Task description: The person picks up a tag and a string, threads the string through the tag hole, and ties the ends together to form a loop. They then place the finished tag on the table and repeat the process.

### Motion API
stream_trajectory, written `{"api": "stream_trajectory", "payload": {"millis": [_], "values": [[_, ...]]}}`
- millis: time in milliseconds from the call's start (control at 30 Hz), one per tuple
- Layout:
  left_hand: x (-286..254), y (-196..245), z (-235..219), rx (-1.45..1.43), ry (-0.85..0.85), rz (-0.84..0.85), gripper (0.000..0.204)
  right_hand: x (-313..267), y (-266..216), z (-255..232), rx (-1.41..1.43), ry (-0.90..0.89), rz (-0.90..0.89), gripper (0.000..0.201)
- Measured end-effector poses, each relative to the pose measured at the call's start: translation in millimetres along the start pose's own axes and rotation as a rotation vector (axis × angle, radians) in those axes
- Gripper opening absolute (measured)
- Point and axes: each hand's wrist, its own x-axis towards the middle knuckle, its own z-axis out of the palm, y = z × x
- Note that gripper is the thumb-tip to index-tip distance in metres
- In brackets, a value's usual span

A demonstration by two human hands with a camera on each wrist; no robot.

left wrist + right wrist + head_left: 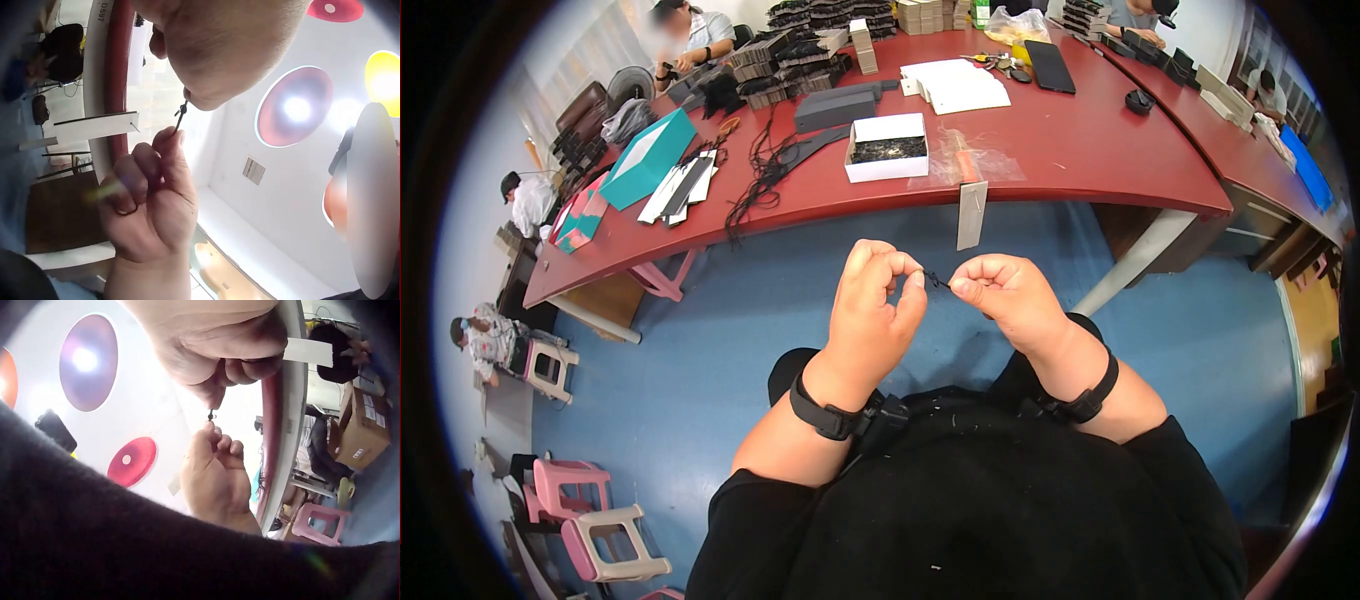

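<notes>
A short, thin black cord with a small knot in it spans the gap between my two hands, above my lap and in front of the table edge. My left hand pinches one end between thumb and forefinger. On the other side, my right hand pinches the cord with its thumb and forefinger. The left wrist view shows the knot close to the left fingertips, and a dark strand curving out at the right palm. In the right wrist view the cord is a small dark piece between the fingertips.
On the red table stands a white box holding small black pieces. A pale card strip hangs over the near edge. Black cords trail off the table further left. Plastic stools stand on the floor; other people sit around.
</notes>
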Motion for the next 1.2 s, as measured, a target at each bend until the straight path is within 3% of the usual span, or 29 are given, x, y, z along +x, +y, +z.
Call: {"api": "stream_trajectory", "payload": {"millis": [167,233,267,333,500,567,667,800,867,967,1033,1133,1167,1200], "values": [[-4,-15,3,-0.027,-0.011,0.008,0.011,3,5,-4,0.004,-0.018,0.066,0.010],[-5,-18,9,-0.402,-0.053,-0.201,0.003,5,11,-13,0.035,-0.046,0.097,0.012],[-4,-18,9,-0.409,-0.053,-0.192,0.003,6,12,-18,0.068,-0.072,0.130,0.014],[0,-17,6,-1.244,-0.150,-0.551,0.005,8,8,-21,0.088,-0.005,0.100,0.014],[2,-25,8,-1.187,-0.156,-0.503,0.004,14,-5,-45,0.195,0.043,-0.079,0.024],[4,-30,11,-0.977,-0.146,-0.480,0.004,21,-10,-53,0.373,0.041,-0.158,0.018],[8,-32,18,-0.988,-0.113,-0.464,0.004,39,-13,-61,0.447,0.027,-0.287,0.015],[13,-41,17,-0.868,-0.064,-0.388,0.004,57,-11,-61,0.456,0.012,-0.302,0.012],[12,-57,20,-0.546,-0.098,-0.349,0.005,67,4,-62,0.435,0.018,-0.278,0.012],[-6,-73,28,-0.380,-0.177,-0.323,0.006,64,23,-54,0.412,0.009,-0.282,0.012],[-13,-70,31,-0.476,-0.212,-0.324,0.005,54,36,-46,0.403,0.056,-0.306,0.013],[-26,-57,28,-1.024,-0.205,-0.613,0.005,35,47,-40,0.216,0.187,-0.214,0.012],[-26,-55,26,-1.020,-0.189,-0.631,0.005,31,48,-35,0.222,0.176,-0.194,0.012],[-27,-50,25,-1.209,-0.163,-0.672,0.005,25,42,-25,0.152,0.083,-0.079,0.013]]}}
